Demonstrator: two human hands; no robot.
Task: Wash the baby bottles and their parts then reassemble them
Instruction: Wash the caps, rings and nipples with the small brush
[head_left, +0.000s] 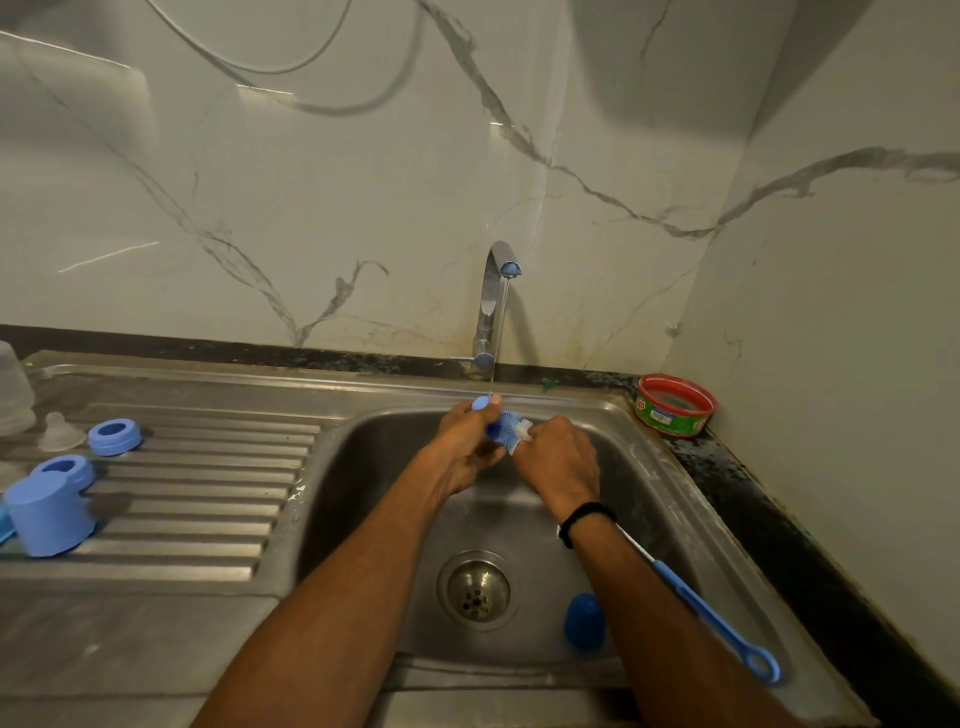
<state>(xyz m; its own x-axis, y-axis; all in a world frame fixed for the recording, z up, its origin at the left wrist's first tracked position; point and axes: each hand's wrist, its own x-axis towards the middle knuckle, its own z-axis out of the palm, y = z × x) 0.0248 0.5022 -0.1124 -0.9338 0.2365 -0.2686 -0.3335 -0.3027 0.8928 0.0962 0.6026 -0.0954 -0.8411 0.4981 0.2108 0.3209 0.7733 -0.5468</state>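
Observation:
Over the steel sink (670, 499), under a thin stream from the tap (492, 296), my left hand (467, 441) grips a small blue part (480, 402) whose shape is mostly hidden by my fingers. My right hand (558, 462) grips the bottle brush just behind its blue and white bristles (511, 430), which lie between the two hands. The brush's blue handle (717, 621) runs back under my right forearm. A blue cap (584, 621) lies in the basin beside the drain (478, 590).
On the ribbed drainboard (208, 493) at left stand two blue collar rings (114, 436) (65, 470), a blue cap (49, 519), a clear teat (60, 431) and a clear bottle (13, 395). A red and green soap tub (675, 405) sits on the back right corner.

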